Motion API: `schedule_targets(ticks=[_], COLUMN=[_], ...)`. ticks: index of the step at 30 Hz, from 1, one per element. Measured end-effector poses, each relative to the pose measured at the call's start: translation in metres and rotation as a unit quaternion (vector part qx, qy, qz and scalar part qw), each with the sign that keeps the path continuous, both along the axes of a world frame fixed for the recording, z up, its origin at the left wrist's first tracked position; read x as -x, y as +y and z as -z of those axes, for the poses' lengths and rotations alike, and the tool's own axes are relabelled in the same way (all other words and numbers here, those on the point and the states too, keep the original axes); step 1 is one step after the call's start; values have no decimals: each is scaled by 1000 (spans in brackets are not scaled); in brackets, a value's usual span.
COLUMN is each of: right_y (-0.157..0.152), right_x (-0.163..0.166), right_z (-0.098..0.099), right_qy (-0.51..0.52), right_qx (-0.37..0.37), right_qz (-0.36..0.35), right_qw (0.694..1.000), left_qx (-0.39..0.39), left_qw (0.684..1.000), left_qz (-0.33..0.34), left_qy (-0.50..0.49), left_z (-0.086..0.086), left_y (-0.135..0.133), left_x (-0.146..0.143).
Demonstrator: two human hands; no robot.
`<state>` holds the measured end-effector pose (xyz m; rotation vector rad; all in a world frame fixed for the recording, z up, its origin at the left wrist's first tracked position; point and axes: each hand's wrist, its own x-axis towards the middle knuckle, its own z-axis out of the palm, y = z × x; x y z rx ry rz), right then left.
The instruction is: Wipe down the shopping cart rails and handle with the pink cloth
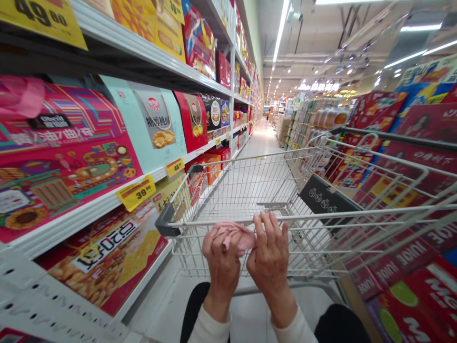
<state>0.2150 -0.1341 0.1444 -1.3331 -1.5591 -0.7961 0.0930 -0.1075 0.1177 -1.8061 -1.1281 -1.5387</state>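
Observation:
My left hand (223,257) is closed around a crumpled pink cloth (240,234), which lies against the near top rail of a wire shopping cart (314,215). Right beside it, my right hand (269,252) rests on the same rail, its fingers laid over the bar and its thumb low near the cloth's edge. Whether that thumb touches the cloth is hard to see. The cart's basket shows grey corner pieces and a dark panel with round symbols (326,202) on its right side.
Shelves of boxed snacks line the left, with yellow price tags (136,192) on the shelf edge (103,212). Stacked red cartons (421,190) stand close on the right. Ahead, a bright tiled aisle (262,136) runs between the shelves and more stacked goods.

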Motion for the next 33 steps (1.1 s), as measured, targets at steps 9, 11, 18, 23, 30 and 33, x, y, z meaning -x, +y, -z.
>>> schedule_targets(ticks=[9, 11, 18, 23, 30, 33], right_y=[-1, -2, -4, -4, -5, -6], right_x=[-3, 0, -10, -10, -10, -10], right_z=[3, 3, 2, 5, 3, 2], right_qy=[22, 35, -1, 8, 14, 14], right_qx=[8, 11, 26, 21, 31, 30], right_qz=[-12, -16, -26, -24, -33, -33], right_qw=[1000, 999, 999, 999, 999, 999], left_qx=[44, 52, 93, 70, 190, 186], left_qw=[951, 960, 982, 988, 981, 981], left_qz=[-150, -116, -70, -80, -37, -21], left_qy=[-267, -248, -152, -114, -3, -44], left_z=[3, 8, 5, -10, 1, -10], left_y=[15, 10, -6, -6, -33, -39], left_x=[40, 19, 3, 10, 8, 11])
